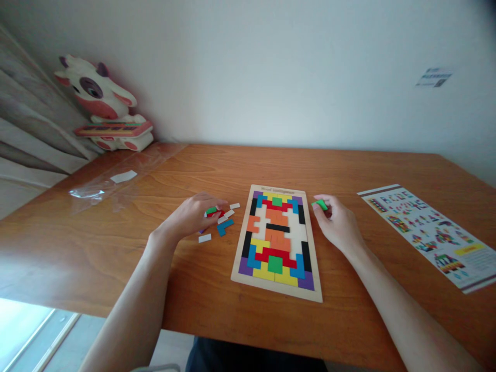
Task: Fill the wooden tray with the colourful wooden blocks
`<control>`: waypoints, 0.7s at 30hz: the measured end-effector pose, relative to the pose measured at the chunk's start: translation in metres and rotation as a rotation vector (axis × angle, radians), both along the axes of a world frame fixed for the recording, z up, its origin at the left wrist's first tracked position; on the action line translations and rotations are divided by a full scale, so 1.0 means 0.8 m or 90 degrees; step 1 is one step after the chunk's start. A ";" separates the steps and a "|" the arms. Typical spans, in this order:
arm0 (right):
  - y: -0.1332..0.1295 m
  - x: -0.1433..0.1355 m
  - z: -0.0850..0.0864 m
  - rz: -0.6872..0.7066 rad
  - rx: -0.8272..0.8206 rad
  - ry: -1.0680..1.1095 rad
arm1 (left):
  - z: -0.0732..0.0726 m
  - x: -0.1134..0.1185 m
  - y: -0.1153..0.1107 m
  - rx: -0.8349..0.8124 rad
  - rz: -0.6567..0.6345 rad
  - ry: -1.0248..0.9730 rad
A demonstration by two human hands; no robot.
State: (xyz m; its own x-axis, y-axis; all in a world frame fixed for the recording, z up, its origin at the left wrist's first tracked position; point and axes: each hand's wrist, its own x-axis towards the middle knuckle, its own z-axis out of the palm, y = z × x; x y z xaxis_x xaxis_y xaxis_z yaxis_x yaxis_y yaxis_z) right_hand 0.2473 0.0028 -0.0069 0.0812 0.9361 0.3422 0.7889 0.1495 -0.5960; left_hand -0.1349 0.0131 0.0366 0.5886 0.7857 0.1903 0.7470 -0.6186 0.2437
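Note:
A wooden tray puzzle (237,275) lies between my hands, partly filled with purple, yellow, blue, red, green, black and orange blocks; pale bare areas show inside it. My right hand (336,222), just right of the tray, pinches a green block (320,204) between thumb and fingers. Over the loose pieces on the left is my left hand (194,214), its fingers stretched out and apart. Beneath its fingers are a green piece (211,211) and a red piece (215,214), both partly covered. A blue block (225,227) and several white pieces (205,238) lie beside them.
A printed sheet of pattern pictures (430,232) lies at the right. Clear plastic wrapping (104,194) is at the back left, in front of a cow-shaped toy keyboard (116,129). A wall (271,77) rises behind the wooden table (194,310).

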 end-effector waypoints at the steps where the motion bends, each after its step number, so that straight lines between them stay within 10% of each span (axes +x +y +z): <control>1: 0.000 0.001 0.000 -0.005 -0.006 -0.005 | 0.000 0.001 0.000 0.000 -0.006 -0.002; 21: 0.002 0.008 -0.004 -0.021 -0.003 -0.066 | 0.007 -0.012 -0.001 -0.014 0.025 -0.030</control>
State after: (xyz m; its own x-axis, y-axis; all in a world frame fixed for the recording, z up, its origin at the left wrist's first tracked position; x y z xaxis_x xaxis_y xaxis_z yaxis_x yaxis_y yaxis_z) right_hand 0.2537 0.0044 -0.0099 0.0769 0.9352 0.3456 0.8505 0.1193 -0.5122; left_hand -0.1442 0.0121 0.0420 0.5480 0.8125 0.1987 0.7582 -0.5829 0.2922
